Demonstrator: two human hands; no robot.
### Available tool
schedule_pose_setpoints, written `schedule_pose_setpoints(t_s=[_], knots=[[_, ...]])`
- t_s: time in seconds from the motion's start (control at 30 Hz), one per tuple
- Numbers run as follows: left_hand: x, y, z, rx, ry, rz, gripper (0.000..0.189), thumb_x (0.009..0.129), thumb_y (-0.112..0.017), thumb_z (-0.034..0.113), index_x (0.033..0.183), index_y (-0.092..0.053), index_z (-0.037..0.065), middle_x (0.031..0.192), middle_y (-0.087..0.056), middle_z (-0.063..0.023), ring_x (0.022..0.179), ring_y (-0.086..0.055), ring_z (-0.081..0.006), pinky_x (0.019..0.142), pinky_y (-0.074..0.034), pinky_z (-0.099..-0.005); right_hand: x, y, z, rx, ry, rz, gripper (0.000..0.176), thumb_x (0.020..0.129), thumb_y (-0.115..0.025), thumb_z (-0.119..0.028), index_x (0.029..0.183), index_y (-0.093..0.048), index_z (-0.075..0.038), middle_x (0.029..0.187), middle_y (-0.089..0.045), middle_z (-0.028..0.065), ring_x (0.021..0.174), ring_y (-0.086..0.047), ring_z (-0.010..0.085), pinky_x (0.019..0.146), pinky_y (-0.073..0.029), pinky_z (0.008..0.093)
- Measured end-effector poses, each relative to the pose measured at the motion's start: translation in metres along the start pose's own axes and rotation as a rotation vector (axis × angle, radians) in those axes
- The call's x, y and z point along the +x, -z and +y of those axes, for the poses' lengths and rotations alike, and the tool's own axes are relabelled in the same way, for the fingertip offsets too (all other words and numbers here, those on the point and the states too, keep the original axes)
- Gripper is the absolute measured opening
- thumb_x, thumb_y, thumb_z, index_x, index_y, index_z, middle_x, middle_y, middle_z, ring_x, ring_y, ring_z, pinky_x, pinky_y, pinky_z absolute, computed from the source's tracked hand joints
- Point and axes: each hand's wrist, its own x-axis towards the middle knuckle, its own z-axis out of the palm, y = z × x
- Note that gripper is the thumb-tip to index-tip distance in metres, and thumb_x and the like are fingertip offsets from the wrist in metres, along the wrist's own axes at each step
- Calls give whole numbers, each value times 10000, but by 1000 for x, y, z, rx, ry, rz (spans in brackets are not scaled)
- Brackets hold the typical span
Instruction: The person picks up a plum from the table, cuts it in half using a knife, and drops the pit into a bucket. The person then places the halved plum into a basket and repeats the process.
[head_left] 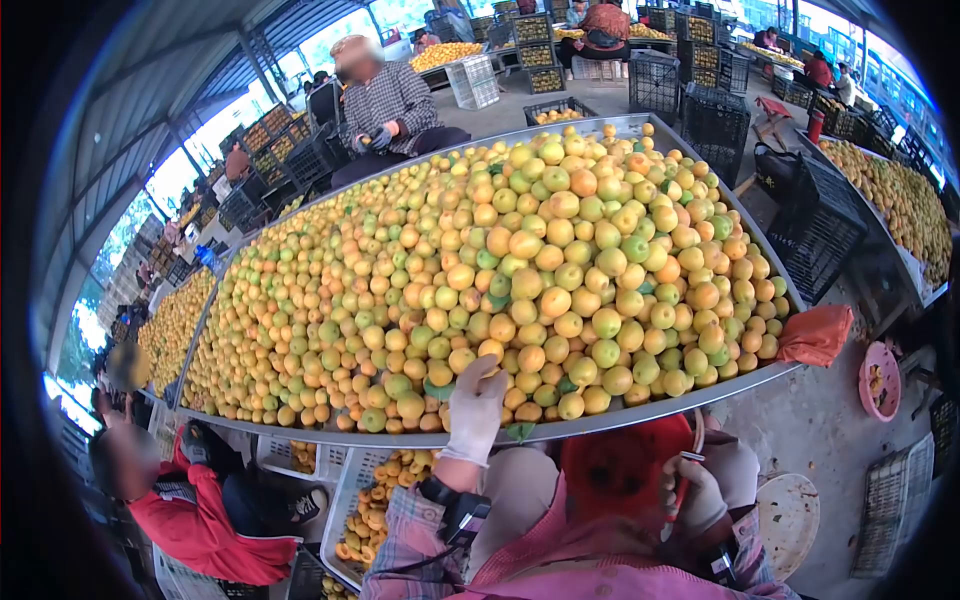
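Several yellow, orange and green apricots (560, 260) cover a metal-rimmed table (640, 405) before me. My left hand (473, 408), in a pale glove, reaches over the near rim with its fingers curled round an apricot (489, 366) at the pile's edge. Lower right, my gloved right hand (700, 492) is closed on a small red-handled knife (681, 492), with a metal tip pointing down; part of it is hidden by the fingers. Between my knees stands a red bucket (590, 455), its inside dark.
At my left, a white crate (340, 500) holds opened apricots (372, 505). A person in red (215, 520) sits beyond it. Across the table sits another person (395, 105). An orange bag (815, 335) lies at the right corner, near a pink basin (880, 380) and black crates (815, 230).
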Motion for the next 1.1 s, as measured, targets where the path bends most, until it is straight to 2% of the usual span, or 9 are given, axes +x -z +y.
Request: schedule_pose_setpoints(t_s=[0.17, 0.23, 0.33, 0.5, 0.57, 0.97, 1.03, 1.07, 1.1], knots=[[62, -49, -46, 409, -302, -138, 438, 841, -684, 197, 1207, -569, -14, 1068, -659, -170, 790, -626, -232, 749, -519, -349, -34, -24, -60, -281, 441, -73, 348, 855, -572, -345, 850, -570, 3, 664, -590, 116, 434, -512, 201, 395, -407, 272], [70, -79, -34, 236, -238, -98, 500, 820, -704, 191, 1239, -528, -17, 1010, -650, -133, 857, -613, -187, 782, -502, -327, 0, 77, -49, -323, 588, -329, 369, 856, -569, -336, 972, -585, 14, 680, -618, 123, 428, -528, 195, 375, -405, 275], [73, -105, 7, 580, -197, -151, 565, 799, -715, 304, 1245, -521, 18, 1005, -620, -237, 851, -633, -362, 748, -524, -448, -1, 112, -42, -180, 542, -270, 351, 890, -552, -323, 998, -565, 10, 697, -617, 147, 460, -554, 239, 402, -440, 311], [75, -129, -10, 735, -353, 121, 601, 728, -769, 326, 1187, -511, 38, 980, -586, -274, 852, -610, -432, 738, -517, -492, -1, 117, -46, 76, 298, -180, 314, 959, -518, -297, 1049, -526, 3, 732, -617, 194, 522, -605, 327, 455, -510, 384], [73, -131, 2, 706, -375, 152, 562, 715, -780, 289, 1144, -524, 30, 985, -584, -276, 856, -606, -438, 735, -516, -491, 4, 101, -43, -136, 502, -55, 308, 931, -562, -309, 870, -500, -13, 604, -539, 135, 386, -507, 233, 349, -444, 309], [48, -108, 4, 405, -333, 103, 494, 743, -761, 238, 1133, -561, 11, 948, -664, -201, 882, -665, -329, 759, -537, -393, -5, 10, -62, -533, 492, 80, 410, 927, -466, -317, 980, -561, 77, 573, -552, 107, 379, -490, 173, 357, -393, 260], [25, -91, 10, 166, -239, -87, 533, 748, -769, 221, 1191, -554, 17, 962, -667, -172, 861, -664, -262, 753, -532, -360, -7, -18, -63, -454, 335, 38, 411, 894, -526, -297, 1077, -548, 70, 572, -561, 107, 396, -492, 187, 367, -387, 271], [16, -81, 6, 106, -193, -210, 496, 801, -739, 154, 1238, -551, 14, 1038, -643, -72, 937, -597, -139, 817, -500, -277, 5, -16, -52, -263, 299, 27, 417, 907, -519, -302, 1147, -535, 39, 652, -604, 120, 400, -498, 184, 365, -389, 277], [-6, -76, 19, -259, 113, -318, 478, 833, -715, 162, 1262, -545, 36, 1032, -654, -46, 893, -622, -126, 776, -506, -265, 9, -30, -49, -310, 305, 46, 404, 912, -535, -291, 1194, -522, -2, 739, -650, 128, 433, -537, 171, 362, -406, 263]])
